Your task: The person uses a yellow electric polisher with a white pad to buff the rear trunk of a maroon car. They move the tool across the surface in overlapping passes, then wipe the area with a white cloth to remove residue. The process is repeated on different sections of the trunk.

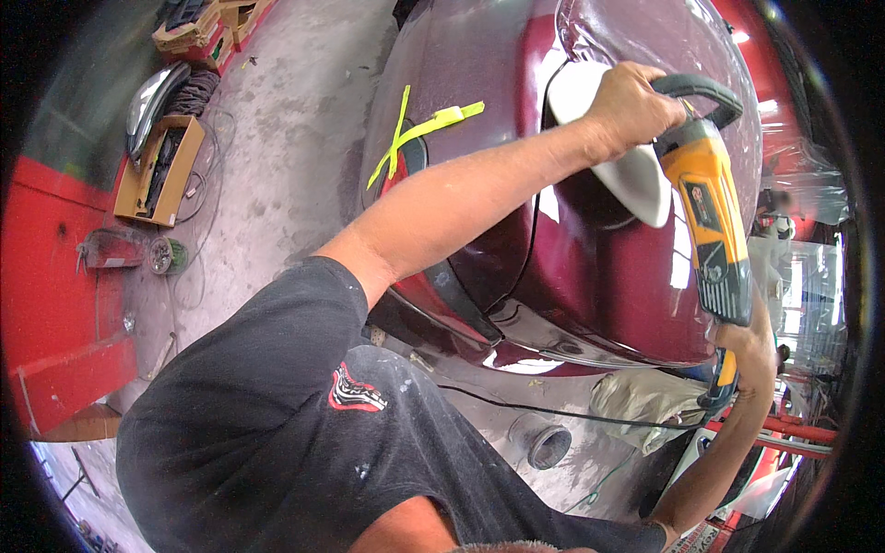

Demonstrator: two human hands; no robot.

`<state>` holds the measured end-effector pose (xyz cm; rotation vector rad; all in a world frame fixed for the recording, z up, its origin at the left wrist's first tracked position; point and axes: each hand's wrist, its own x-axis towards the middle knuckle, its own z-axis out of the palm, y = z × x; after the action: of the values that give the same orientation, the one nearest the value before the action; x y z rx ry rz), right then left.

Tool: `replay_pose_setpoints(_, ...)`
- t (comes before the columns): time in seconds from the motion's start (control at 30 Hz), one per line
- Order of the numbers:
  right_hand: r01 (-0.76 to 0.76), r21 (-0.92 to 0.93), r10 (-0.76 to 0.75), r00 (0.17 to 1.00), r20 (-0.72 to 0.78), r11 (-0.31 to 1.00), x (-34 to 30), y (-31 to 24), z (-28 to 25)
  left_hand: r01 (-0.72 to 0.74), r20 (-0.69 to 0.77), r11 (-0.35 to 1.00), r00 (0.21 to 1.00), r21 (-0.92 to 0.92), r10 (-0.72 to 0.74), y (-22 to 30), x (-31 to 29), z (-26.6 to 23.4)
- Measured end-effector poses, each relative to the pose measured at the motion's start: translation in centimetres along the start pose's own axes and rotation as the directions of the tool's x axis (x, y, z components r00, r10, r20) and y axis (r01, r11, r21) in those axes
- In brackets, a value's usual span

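A yellow and black car polisher (698,189) lies along the right side of the view, with a large white polishing pad (641,189) at its head. The pad is against or very close to the glossy maroon car body (613,286); exact contact is hard to tell. My left hand (634,109) is closed at the polisher's black front loop handle, beside the pad. Its fingertips are partly hidden. Lower down, my right hand (751,346) wraps around the rear grip. A black cord (572,417) runs from the grip's end across the floor.
Crossed yellow tape (419,131) marks the car's left part. Clear plastic sheeting (636,28) covers its upper area. On the floor at left are a cardboard box (164,175) and a can (168,255). A round pipe-like piece (550,446) and a pale bag (641,401) lie below the car.
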<state>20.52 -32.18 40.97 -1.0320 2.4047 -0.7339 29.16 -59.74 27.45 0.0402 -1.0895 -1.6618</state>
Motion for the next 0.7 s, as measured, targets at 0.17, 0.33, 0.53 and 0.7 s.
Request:
replay_pose_setpoints(0.17,0.028,-0.007,-0.027,0.999,0.031,1.000,0.6,-0.2,0.6,-0.050,-0.048,0.998,0.998,0.031,0.052,-1.2,0.2,-0.8)
replay_pose_setpoints(0.33,0.001,0.002,-0.001,0.997,0.073,1.000,-1.1,3.2,-1.5,-0.090,-0.052,0.968,0.993,0.236,0.105,-0.5,-3.6,1.4)
replay_pose_setpoints(0.53,-0.162,-0.017,0.162,0.987,0.002,0.987,-7.8,3.7,-2.3,0.062,-0.006,0.992,0.998,0.107,-0.061,0.2,-8.7,4.9)
replay_pose_setpoints(0.7,-0.215,-0.146,0.194,0.970,-0.149,0.966,-11.9,4.1,-3.0,-0.002,-0.028,0.999,1.000,-0.037,0.001,1.2,-11.4,4.8)
